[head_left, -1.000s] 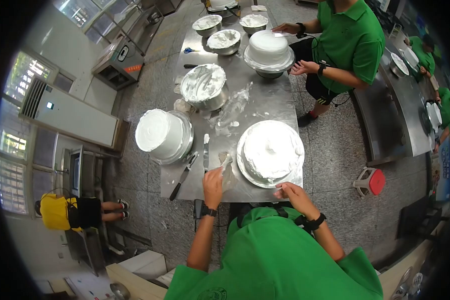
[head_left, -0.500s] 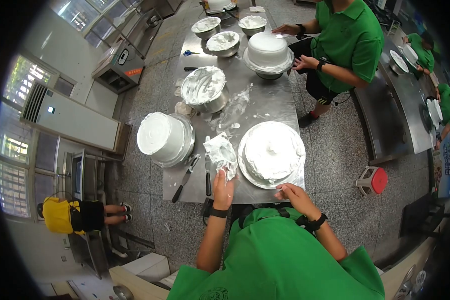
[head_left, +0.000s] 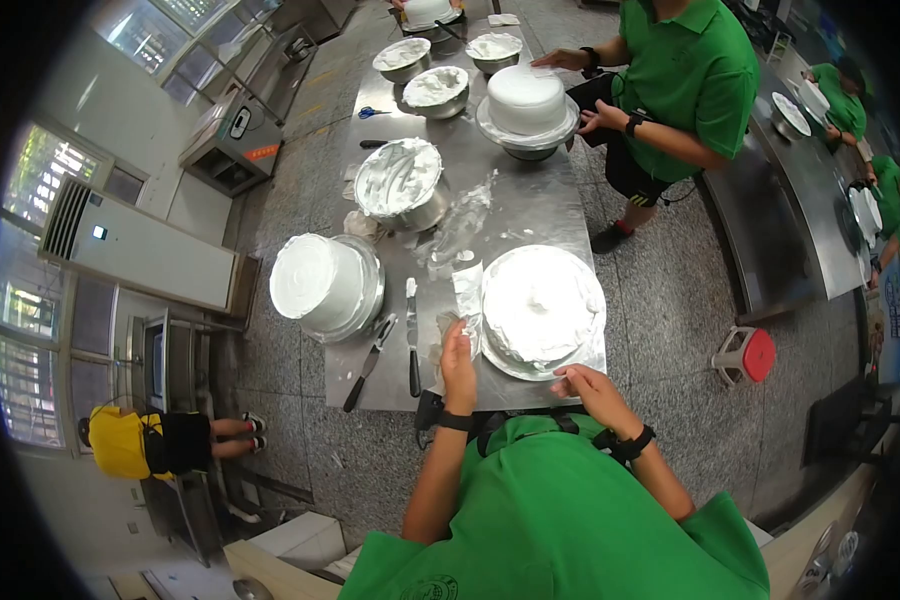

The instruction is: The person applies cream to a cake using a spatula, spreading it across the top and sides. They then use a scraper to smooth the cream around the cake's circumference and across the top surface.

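My left hand (head_left: 457, 368) is closed round the near end of a flat, cream-smeared scraper (head_left: 468, 292). The scraper stands nearly on edge, close by the left side of a round, cream-covered cake (head_left: 540, 300). Rough cream covers the cake's side and there is a small bump at the middle of its top. Under it lies a white turntable (head_left: 597, 345). My right hand (head_left: 598, 395) has its fingers bent at the turntable's near right rim; the exact contact is hard to see.
Two spatulas (head_left: 413, 345) (head_left: 368, 368) lie left of my left hand. Behind them stands a tilted-looking cream-covered cake (head_left: 318, 285). A bowl of cream (head_left: 402, 185) is farther back. A co-worker (head_left: 685, 90) handles another cake (head_left: 525, 100). A red-topped stool (head_left: 758, 355) stands right.
My left hand has turned the scraper from lying broad and flat to nearly on edge, and moved it right towards the cake. My right hand stays at the turntable rim.
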A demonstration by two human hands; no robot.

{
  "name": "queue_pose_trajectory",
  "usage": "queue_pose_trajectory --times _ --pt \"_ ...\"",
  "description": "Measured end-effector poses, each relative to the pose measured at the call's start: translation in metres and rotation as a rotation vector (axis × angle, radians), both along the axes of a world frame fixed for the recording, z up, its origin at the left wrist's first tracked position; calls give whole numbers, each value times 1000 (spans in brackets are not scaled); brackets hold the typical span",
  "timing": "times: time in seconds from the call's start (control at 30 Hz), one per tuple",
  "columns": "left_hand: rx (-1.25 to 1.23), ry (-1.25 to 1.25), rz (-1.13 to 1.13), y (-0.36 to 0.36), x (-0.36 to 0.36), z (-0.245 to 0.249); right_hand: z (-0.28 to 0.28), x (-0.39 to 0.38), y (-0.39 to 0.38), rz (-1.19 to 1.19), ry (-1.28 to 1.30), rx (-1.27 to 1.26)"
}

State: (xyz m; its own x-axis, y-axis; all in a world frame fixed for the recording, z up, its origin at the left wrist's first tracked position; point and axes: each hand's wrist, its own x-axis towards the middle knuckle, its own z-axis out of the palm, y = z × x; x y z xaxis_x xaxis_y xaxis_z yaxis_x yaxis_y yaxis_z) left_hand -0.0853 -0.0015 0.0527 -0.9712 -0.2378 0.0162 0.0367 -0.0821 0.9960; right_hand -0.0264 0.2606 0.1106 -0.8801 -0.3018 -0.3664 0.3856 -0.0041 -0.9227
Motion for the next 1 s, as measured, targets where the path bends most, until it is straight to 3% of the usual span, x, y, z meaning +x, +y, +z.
queue_pose_trajectory --times 0.03,0.07,0.13,0.17,0.23,0.67,0.83,1.0 --pt "-210 72 34 3 0 6 -1 0 1 0 10 -1" --pt "-211 72 31 6 1 12 -1 -1 2 -3 11 -2" --pt "-562 123 56 10 6 15 -2 -1 3 0 10 6" --pt "-563 124 54 12 6 16 -1 -1 4 -1 10 5" --pt "-837 290 59 18 5 15 0 -1 5 -4 3 -2" --pt "-860 215 -86 25 9 22 -4 -2 11 -18 -18 -8" --pt "-1030 327 -73 18 11 21 1 -4 10 -13 -15 12" --pt "-1041 324 -108 15 14 20 -2 -5 9 -2 -14 9"
